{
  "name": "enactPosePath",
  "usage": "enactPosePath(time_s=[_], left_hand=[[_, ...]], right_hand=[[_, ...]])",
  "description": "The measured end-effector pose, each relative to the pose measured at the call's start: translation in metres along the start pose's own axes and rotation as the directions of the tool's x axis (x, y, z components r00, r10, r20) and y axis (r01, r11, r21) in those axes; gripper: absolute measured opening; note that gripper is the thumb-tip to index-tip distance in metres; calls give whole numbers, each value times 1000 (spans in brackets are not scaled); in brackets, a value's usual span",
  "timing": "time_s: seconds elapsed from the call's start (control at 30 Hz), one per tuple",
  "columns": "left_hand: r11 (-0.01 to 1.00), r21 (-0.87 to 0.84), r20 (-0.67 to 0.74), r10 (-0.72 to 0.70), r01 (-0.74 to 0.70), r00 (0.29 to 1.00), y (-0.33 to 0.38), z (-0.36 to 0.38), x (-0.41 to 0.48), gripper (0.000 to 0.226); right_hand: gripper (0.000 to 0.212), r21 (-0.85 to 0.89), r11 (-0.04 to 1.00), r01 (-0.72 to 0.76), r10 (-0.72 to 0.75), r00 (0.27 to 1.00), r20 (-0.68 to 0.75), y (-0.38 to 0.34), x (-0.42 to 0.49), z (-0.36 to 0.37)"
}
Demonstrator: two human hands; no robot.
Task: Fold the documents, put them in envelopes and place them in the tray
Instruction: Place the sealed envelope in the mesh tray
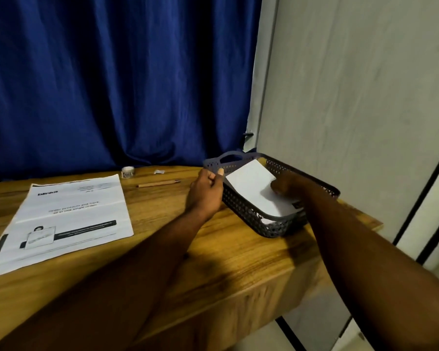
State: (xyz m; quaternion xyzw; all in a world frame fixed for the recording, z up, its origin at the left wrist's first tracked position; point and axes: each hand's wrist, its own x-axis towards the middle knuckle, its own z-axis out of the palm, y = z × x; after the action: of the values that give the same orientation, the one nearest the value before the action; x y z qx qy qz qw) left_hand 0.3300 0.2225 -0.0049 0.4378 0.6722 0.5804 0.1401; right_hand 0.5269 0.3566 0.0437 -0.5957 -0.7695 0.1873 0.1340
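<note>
Wood-grain bench (238,262), warm brown, with a squared near edge. The tray (241,203) sits at its far right: dark plastic, rectangular, with perforated lattice walls and a cut-out handle at the far end.

Left hand (205,192): forearm extended across the bench, fingers curled round the tray's left wall, thumb up on the rim.

Right hand (285,184): forearm reaching in from the near right, over the tray. Fingers are curled and clamped on the right edge of a plain white envelope (251,183). Detail is blurred.

The envelope is smooth, rectangular and tilted, its far corner raised above the rim and its near end down inside the tray. More white paper shows under it at the tray's near corner.

One printed document (74,214) lies flat at the left of the bench, white with two crease lines across it, well apart from the tray. A brown pen (159,184) lies farther back. A pleated blue curtain (112,72) hangs behind.
</note>
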Motion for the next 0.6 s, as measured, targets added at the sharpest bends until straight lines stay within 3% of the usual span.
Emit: enactPosePath(time_s=[0.1,0.27,0.37,0.47,0.6], left_hand=[[999,41,-4,-2,2,1000,-9,7,-1,40],[997,83,7,1,-2,1000,-13,13,0,32],[997,83,0,12,-11,1000,-13,11,3,28],[997,70,-29,25,-23,999,-14,1,7,23],[993,105,-77,63,-55,995,-21,-32,21,22]], right_hand=[[35,-115,993,17,-14,1000,24,5,11,3],[45,-221,975,30,-31,999,-5,-2,4,0],[41,-176,972,159,-189,966,-176,-22,-11,-9],[19,-74,939,335,-342,900,-272,-56,-21,-14],[20,-2,844,536,-521,821,-233,-118,-38,3]])
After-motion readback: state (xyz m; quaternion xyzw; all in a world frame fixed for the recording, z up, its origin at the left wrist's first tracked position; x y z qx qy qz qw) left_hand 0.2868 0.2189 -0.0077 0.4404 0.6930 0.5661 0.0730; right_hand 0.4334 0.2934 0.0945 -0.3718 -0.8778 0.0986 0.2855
